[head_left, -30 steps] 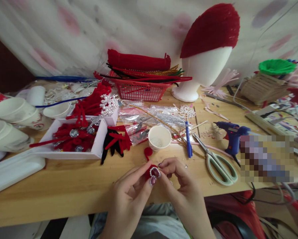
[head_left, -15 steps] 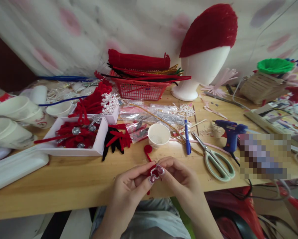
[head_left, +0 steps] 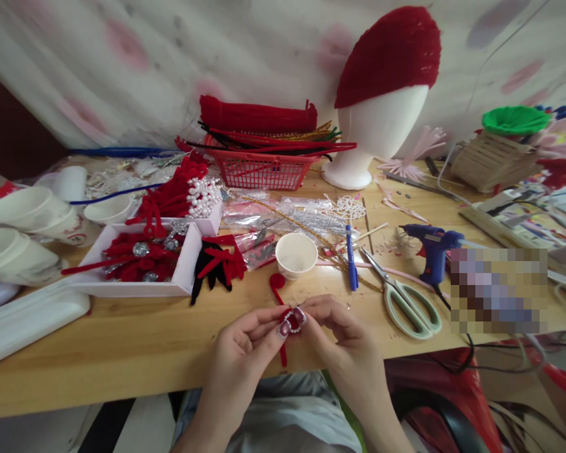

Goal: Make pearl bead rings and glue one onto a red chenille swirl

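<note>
Above the table's front edge, my left hand (head_left: 245, 343) and my right hand (head_left: 342, 336) meet with thumbs and fingertips closed on one small piece. It is a red fuzzy pipe-cleaner coil with a string of white beads (head_left: 292, 329) curved round it. Fingers cover part of the coil. Just behind my hands lies a second red pipe-cleaner spiral (head_left: 277, 281). A red pipe-cleaner end (head_left: 283, 357) shows below my fingers; which piece it belongs to, I cannot tell. Nearby stands a white paper cup (head_left: 296, 255) with small bits in it.
To the right are a blue marker (head_left: 351, 258), scissors (head_left: 410, 305) and a blue glue gun (head_left: 432, 248). At left, a white box (head_left: 136, 289) holds red pieces. A red basket (head_left: 266, 171) and a foam head (head_left: 377, 123) with a red cap stand behind.
My fingers have shifted slightly round the beaded coil, and more of the red end shows below them. The whole view has moved a little.
</note>
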A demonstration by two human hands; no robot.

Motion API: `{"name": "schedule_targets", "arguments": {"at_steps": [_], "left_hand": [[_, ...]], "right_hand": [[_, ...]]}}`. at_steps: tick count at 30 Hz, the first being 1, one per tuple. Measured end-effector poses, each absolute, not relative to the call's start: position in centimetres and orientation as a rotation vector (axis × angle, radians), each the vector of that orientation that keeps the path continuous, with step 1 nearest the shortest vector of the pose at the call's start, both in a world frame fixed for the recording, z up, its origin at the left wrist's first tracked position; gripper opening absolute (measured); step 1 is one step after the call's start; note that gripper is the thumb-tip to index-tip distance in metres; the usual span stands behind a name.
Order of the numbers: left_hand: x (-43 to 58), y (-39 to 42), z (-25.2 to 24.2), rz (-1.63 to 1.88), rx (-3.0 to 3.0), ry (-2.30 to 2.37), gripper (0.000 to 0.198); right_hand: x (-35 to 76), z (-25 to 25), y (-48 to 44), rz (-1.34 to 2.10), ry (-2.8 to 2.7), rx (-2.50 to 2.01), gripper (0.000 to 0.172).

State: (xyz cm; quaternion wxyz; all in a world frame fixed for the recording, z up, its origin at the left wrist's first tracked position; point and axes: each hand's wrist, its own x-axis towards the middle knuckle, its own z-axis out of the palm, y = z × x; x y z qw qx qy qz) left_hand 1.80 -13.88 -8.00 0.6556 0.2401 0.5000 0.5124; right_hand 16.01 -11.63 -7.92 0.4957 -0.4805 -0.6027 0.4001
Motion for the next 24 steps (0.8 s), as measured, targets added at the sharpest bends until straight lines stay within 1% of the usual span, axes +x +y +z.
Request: {"name": "schedule_targets", "arguments": {"at_steps": [3, 7, 10, 14, 17, 21, 24], "left_hand": [[1.4, -13.9, -8.4, 1.139, 0.597, 1.118, 0.034], [1.3, -13.8, -8.7, 1.138, 0.623, 1.125, 0.033], [1.3, -13.7, -8.7, 1.145, 0.63, 1.134, 0.031], [1.3, -13.9, -8.5, 1.126, 0.576, 1.1, 0.035], [1.2, -14.0, -8.3, 1.13, 0.524, 1.065, 0.038], [1.2, -14.1, -8.2, 1.147, 0.486, 1.044, 0.037], [1.1, -14.1, -8.4, 1.142, 0.508, 1.069, 0.036]], "right_hand": [[16.1, -7.7, -11.5, 0.951, -1.49, -1.173, 0.016], [16.5, -7.6, -11.5, 1.051, -1.505, -1.192, 0.024], [16.7, -7.9, -11.5, 1.148, -1.467, -1.174, 0.019], [16.7, -8.5, -11.5, 1.225, -1.427, -1.118, 0.014], [16.6, -8.9, -11.5, 1.055, -1.476, -1.103, 0.008], [16.6, -9.0, -11.6, 0.639, -1.719, -1.021, 0.019], [16.8, -8.9, -11.6, 0.454, -1.847, -0.952, 0.021]]}}
